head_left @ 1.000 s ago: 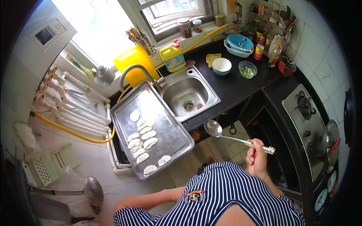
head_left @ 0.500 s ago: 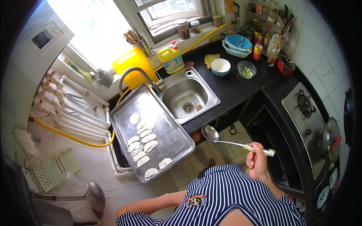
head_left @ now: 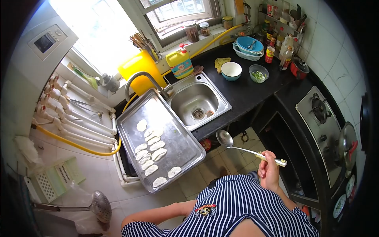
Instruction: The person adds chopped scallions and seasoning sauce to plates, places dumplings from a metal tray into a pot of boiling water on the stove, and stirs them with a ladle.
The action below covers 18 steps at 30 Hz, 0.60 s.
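My right hand [head_left: 269, 170] is closed around the pale handle of a metal ladle [head_left: 225, 139], held in front of my striped shirt. The ladle's bowl points left, over the gap between the counter and me. My left forearm bends across toward my waist, and the hand itself is hidden by my shirt. To the left, a large metal tray [head_left: 177, 147] carries several flat white dough pieces [head_left: 159, 154]. It rests tilted beside the sink [head_left: 193, 102].
On the black counter stand a white-and-teal bowl [head_left: 231, 70], a small bowl of chopped greens [head_left: 258, 74], blue baskets [head_left: 248, 47] and sauce bottles [head_left: 270, 50]. At right is a gas stove [head_left: 323, 128] with a lidded pan [head_left: 348, 146]. A skimmer [head_left: 100, 206] hangs at lower left.
The ladle's bowl has shifted slightly to the right, still in my right hand. The tray and the dough pieces on it look unchanged.
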Each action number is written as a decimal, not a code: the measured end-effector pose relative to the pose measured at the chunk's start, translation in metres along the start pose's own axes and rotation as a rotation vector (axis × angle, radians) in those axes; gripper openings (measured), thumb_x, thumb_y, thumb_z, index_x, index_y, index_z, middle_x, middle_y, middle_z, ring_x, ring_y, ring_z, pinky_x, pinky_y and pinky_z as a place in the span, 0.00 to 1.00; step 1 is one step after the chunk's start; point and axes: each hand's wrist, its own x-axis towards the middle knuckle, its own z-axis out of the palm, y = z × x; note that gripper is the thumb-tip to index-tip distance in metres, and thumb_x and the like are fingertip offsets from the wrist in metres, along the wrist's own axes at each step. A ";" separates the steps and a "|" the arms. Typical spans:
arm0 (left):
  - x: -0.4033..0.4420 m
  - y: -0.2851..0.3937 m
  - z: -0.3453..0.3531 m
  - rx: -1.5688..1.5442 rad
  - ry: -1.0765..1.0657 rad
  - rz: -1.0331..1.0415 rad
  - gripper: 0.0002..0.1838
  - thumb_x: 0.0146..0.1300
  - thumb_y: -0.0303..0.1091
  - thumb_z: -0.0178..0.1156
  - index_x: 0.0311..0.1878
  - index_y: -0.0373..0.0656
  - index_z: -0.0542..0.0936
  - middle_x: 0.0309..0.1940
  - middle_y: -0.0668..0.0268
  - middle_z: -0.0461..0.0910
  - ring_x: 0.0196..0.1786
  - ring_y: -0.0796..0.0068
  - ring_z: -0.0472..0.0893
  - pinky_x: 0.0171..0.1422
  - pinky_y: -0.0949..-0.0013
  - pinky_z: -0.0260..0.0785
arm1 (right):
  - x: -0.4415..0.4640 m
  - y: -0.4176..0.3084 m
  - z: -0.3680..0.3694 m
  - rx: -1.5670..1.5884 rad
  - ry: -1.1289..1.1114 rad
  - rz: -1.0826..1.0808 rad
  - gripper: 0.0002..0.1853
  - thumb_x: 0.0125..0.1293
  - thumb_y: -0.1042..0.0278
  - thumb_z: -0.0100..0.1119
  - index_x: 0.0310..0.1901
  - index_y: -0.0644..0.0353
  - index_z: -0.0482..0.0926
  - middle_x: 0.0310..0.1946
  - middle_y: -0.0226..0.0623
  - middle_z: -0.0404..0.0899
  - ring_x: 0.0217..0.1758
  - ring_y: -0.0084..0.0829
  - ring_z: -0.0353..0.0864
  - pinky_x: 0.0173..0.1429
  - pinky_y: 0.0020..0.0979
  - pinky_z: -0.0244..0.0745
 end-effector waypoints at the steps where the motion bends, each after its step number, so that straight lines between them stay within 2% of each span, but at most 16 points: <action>1: 0.000 0.001 0.000 -0.001 0.008 -0.004 0.32 0.60 0.34 0.63 0.67 0.34 0.70 0.67 0.53 0.72 0.68 0.63 0.72 0.75 0.62 0.59 | 0.000 0.002 0.002 0.014 0.003 -0.007 0.12 0.76 0.57 0.49 0.47 0.56 0.73 0.18 0.25 0.67 0.14 0.13 0.56 0.18 0.18 0.54; 6: 0.000 0.011 -0.003 0.037 -0.046 -0.059 0.32 0.60 0.34 0.63 0.67 0.34 0.70 0.66 0.52 0.72 0.67 0.62 0.72 0.74 0.63 0.60 | -0.002 0.000 -0.002 -0.005 -0.017 -0.016 0.12 0.76 0.56 0.48 0.48 0.56 0.73 0.18 0.25 0.67 0.14 0.13 0.57 0.18 0.18 0.54; 8: 0.002 -0.004 0.000 -0.026 -0.005 -0.077 0.41 0.53 0.48 0.70 0.69 0.40 0.70 0.70 0.51 0.68 0.72 0.56 0.67 0.78 0.60 0.54 | 0.000 -0.001 -0.001 -0.024 -0.001 -0.003 0.12 0.77 0.56 0.46 0.47 0.56 0.72 0.19 0.25 0.67 0.14 0.13 0.57 0.18 0.17 0.54; 13: 0.002 -0.016 0.002 -0.105 -0.009 -0.056 0.42 0.53 0.49 0.69 0.69 0.40 0.70 0.69 0.51 0.68 0.71 0.55 0.67 0.78 0.59 0.54 | -0.002 0.003 0.002 0.029 0.006 -0.009 0.13 0.76 0.55 0.49 0.47 0.57 0.73 0.18 0.26 0.68 0.14 0.13 0.57 0.17 0.18 0.54; 15: 0.002 -0.018 0.002 -0.035 -0.055 -0.018 0.32 0.63 0.34 0.61 0.70 0.35 0.66 0.69 0.52 0.69 0.69 0.62 0.69 0.76 0.62 0.58 | -0.003 0.002 0.000 0.025 -0.004 -0.012 0.13 0.76 0.55 0.49 0.47 0.57 0.73 0.18 0.26 0.68 0.14 0.13 0.57 0.17 0.18 0.54; 18: 0.000 -0.014 0.003 0.134 0.021 0.027 0.33 0.62 0.33 0.61 0.70 0.34 0.66 0.69 0.52 0.69 0.69 0.62 0.69 0.77 0.62 0.57 | -0.001 -0.001 0.000 -0.016 -0.013 -0.003 0.14 0.76 0.55 0.48 0.47 0.57 0.73 0.18 0.26 0.68 0.14 0.13 0.57 0.17 0.18 0.54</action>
